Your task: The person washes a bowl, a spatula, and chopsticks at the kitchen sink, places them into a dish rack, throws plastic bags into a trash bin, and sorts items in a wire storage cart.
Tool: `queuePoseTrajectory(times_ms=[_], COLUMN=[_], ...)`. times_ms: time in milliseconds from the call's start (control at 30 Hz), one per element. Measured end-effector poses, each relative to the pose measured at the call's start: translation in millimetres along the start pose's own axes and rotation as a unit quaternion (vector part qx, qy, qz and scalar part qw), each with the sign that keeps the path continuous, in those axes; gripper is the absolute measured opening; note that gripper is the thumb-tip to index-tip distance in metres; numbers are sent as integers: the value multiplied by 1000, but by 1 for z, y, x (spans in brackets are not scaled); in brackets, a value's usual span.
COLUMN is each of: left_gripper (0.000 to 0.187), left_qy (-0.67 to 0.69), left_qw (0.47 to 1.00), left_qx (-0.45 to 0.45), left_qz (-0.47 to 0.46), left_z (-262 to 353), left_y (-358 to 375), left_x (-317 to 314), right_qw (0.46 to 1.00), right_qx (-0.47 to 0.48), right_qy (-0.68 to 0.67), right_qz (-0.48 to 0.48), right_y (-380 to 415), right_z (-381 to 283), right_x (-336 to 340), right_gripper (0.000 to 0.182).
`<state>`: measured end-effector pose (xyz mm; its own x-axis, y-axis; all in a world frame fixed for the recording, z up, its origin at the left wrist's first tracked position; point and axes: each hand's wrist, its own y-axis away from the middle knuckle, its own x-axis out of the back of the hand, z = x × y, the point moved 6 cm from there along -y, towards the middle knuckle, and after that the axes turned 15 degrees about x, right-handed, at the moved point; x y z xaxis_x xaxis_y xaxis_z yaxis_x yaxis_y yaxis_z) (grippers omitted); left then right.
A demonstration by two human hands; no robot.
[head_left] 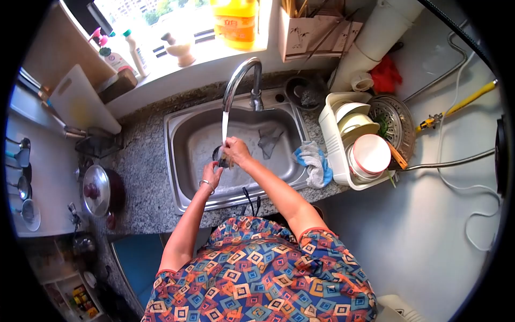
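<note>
Water runs from the curved faucet (242,72) into the steel sink (188,134). Both of my hands are low in the basin, close together by the stream. My right hand (236,151) has its fingers bent together at the water, around something small and partly hidden that I cannot make out. To its lower left, my left hand (212,174) has its fingers bent, and its fingertips are near the same spot. A dark round shape shows between the hands, over the drain area. A grey cloth (270,140) lies on the sink floor to the right.
A blue and white towel (314,163) hangs over the sink's right edge. Beside it stands a white dish rack (335,153) with bowls (371,154). A lidded pot (98,191) is on the left. Bottles (137,52) line the windowsill.
</note>
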<state>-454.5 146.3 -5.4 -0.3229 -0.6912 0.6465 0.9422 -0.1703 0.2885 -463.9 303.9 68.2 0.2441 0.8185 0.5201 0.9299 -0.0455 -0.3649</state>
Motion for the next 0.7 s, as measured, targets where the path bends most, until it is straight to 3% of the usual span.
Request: queuePoseTrajectory(times_ms=[133, 233, 267, 367, 433, 500, 567, 600, 633, 700], left_gripper=[30, 23, 17, 19, 24, 26, 32, 29, 27, 18], left_qy=[6, 24, 166, 163, 107, 74, 47, 33, 18, 36], left_qw=[998, 999, 985, 985, 994, 997, 999, 999, 998, 985], left_qx=[-58, -37, -30, -28, -20, -17, -9, -31, -53, -156], left_qz=[3, -7, -32, -42, -30, -22, -5, 6, 18, 70], left_z=[68, 75, 76, 88, 81, 100, 123, 131, 138, 143], left_y=[9, -8, -8, -2, -12, -11, 7, 12, 14, 26], left_x=[16, 14, 9, 13, 13, 25, 43, 47, 50, 56], right_qw=[997, 999, 998, 985, 998, 952, 911, 911, 909, 903], right_qx=[-36, -18, -18, 40, 34, -53, -52, -152, -139, -119], right_qy=[20, 6, -14, -150, 47, 296, 401, 359, 345, 381], right_qz=[-61, -49, -62, -71, -25, -65, -78, -136, -187, -157], right_y=[3, -1, -3, -14, -25, -36, -40, -46, -50, -54], right_z=[-25, -40, -38, -36, -20, 0, 24, 38, 42, 50], right_x=[13, 24, 26, 52, 97, 139, 161, 171, 177, 186], right_gripper=[17, 18, 19, 23, 23, 22, 20, 18, 17, 17])
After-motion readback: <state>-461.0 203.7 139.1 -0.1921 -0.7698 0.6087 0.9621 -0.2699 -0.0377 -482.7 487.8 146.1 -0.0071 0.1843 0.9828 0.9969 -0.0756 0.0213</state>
